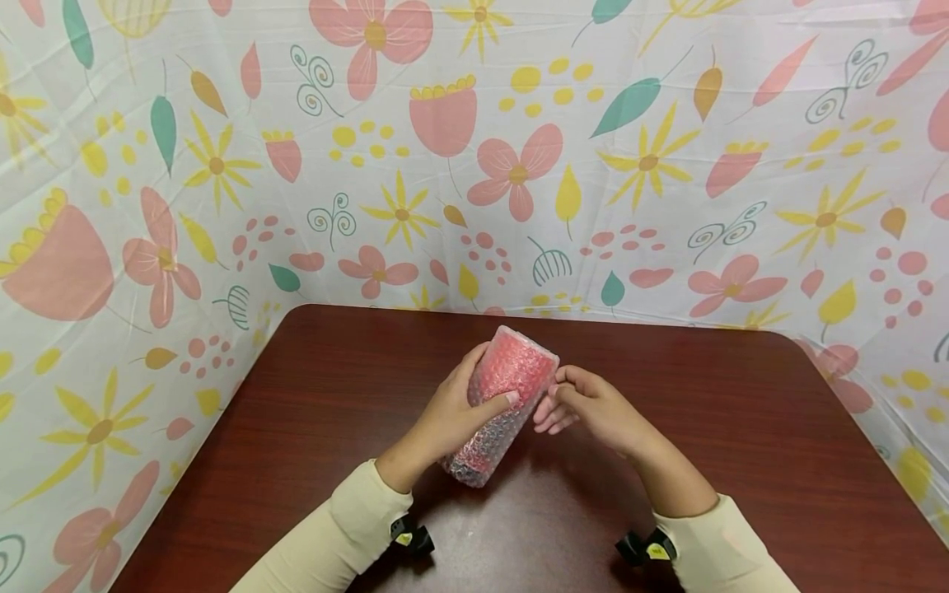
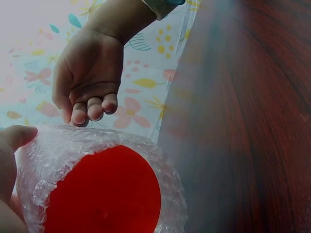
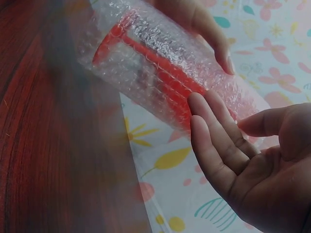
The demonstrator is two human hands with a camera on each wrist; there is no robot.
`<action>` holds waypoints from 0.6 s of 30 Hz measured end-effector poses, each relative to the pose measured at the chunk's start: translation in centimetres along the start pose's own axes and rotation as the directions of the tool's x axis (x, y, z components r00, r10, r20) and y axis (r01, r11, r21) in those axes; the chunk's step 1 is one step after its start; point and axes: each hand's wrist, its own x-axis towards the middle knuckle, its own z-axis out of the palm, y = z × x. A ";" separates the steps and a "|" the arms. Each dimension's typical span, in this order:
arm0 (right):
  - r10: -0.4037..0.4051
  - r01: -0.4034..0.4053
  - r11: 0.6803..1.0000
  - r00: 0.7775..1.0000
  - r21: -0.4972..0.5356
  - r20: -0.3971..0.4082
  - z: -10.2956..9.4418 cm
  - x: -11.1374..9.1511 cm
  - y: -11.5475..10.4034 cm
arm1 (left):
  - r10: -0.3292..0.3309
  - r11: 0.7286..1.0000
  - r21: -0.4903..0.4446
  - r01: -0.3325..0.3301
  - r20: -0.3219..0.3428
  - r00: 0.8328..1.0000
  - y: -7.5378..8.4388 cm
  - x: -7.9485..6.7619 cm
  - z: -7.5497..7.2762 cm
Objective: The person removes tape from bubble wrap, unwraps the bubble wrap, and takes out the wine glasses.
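Observation:
A red cylindrical object in clear bubble wrap (image 1: 511, 371) is tilted above the table, its upper end leaning right. My left hand (image 1: 460, 408) grips it from the left side, with the thumb across its front. The left wrist view shows the round red end (image 2: 104, 191) inside the wrap. At the upper right edge, my right hand (image 1: 589, 408) pinches the bubble wrap (image 3: 160, 63) between thumb and forefinger. Its other fingers (image 3: 211, 141) are loosely bent beside the wrapped cylinder. The forefinger's tip is mostly hidden in the right wrist view.
A dark reddish-brown wooden table (image 1: 356, 354) lies below the hands. A white cloth (image 1: 474, 206) with flowers and leaves hangs behind it and along the sides. Each wrist carries a small black camera; the left camera (image 1: 415, 537) is near the front of the table.

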 end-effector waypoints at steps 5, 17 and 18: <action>-0.004 0.004 1.000 1.000 -0.005 0.006 0.0 0.0 0.0 | -0.011 1.000 -0.001 0.011 0.016 1.000 0.0 -0.1 -0.1; -0.028 0.028 1.000 0.999 -0.006 0.033 0.1 -0.2 -0.2 | 0.015 0.999 -0.051 -0.016 -0.033 0.999 -0.1 0.0 0.0; -0.027 0.028 1.000 0.999 -0.006 0.032 0.1 -0.3 -0.2 | 0.014 0.999 -0.051 -0.016 -0.037 0.999 -0.1 0.0 0.0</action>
